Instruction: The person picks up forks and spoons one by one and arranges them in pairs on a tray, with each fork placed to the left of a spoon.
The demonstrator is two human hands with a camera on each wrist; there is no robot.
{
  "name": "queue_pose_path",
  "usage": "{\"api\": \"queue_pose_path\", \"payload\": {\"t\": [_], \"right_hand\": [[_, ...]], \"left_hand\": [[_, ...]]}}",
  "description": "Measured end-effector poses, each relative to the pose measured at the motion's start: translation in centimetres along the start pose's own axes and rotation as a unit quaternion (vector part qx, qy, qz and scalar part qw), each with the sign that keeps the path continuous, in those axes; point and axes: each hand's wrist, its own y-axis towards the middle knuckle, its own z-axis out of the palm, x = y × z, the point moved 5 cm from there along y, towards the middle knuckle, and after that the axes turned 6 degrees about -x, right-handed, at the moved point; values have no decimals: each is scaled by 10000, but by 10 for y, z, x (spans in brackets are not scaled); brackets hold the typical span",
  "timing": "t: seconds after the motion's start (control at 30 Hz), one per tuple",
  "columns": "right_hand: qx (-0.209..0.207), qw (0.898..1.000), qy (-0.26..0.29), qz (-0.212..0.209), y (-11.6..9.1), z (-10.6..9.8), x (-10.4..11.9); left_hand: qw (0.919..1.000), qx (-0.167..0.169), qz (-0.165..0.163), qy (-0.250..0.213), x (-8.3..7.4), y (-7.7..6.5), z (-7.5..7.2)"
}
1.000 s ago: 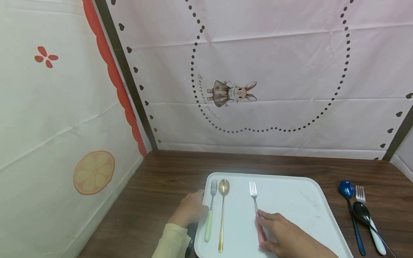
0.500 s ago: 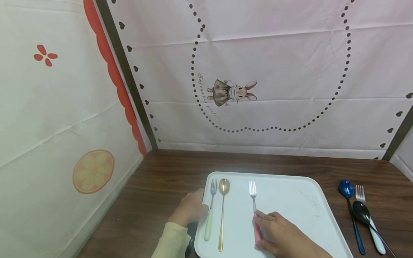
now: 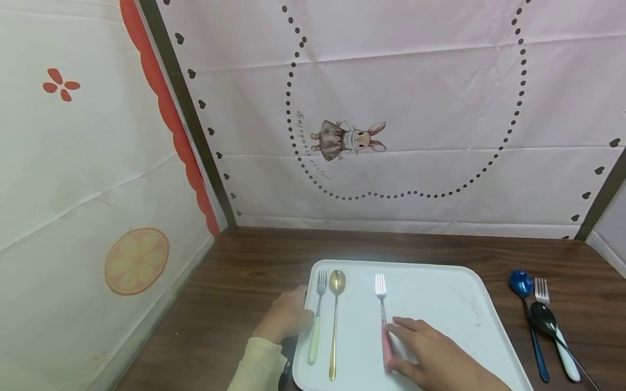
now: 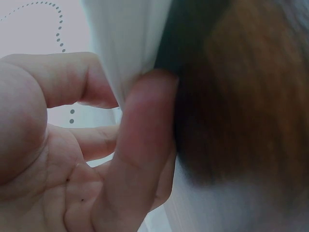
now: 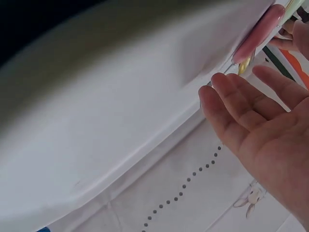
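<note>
A white rectangular tray (image 3: pixel 435 298) lies on the wooden table. My left hand (image 3: pixel 285 315) grips its left rim; the left wrist view has the thumb and fingers on either side of the tray's edge. On the tray, a green-handled fork (image 3: pixel 314 340) and a gold spoon (image 3: pixel 335 326) lie side by side near that rim. Further right is a fork with a pink handle (image 3: pixel 386 347), tines pointing away from me. My right hand (image 3: pixel 432 347) is just right of this handle, fingers spread and holding nothing. The right wrist view shows its fingers (image 5: pixel 227 104) apart from the pink handle.
Right of the tray, a blue spoon (image 3: pixel 528 315), a white-handled fork (image 3: pixel 568 361) and a black spoon (image 3: pixel 545 317) lie on the table (image 3: pixel 215 315), the black spoon crossing over the fork. A printed cloth wall (image 3: pixel 415 108) rises behind, another cloth wall (image 3: pixel 88 163) at left.
My right hand let go of the pink-handled fork after shifting it slightly left, and its fingers opened away to the right. My left hand stayed on the tray's rim.
</note>
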Motion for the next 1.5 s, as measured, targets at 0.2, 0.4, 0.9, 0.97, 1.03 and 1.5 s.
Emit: {"api": "queue_pose_path", "payload": {"t": [0.2, 0.4, 0.9, 0.97, 1.03, 1.5], "right_hand": [[-108, 9996, -17, 270, -3, -8, -6], [50, 9981, 0, 616, -8, -10, -15], [156, 9962, 134, 851, -17, -15, -28], [75, 9970, 101, 759, -17, -17, -28], [-5, 9978, 80, 664, -18, -19, -29], [-133, 9969, -79, 770, -25, -25, -41]], "left_hand": [[10000, -2, -39, 29, 2, 3, 1], [10000, 10, -72, 15, 2, 2, 2], [9998, 26, -142, -101, 0, -2, 2], [9998, 27, -141, -100, 0, -2, 2], [9999, 28, -125, -97, 0, -2, 2], [9999, 79, -69, -110, 0, -2, 2]]}}
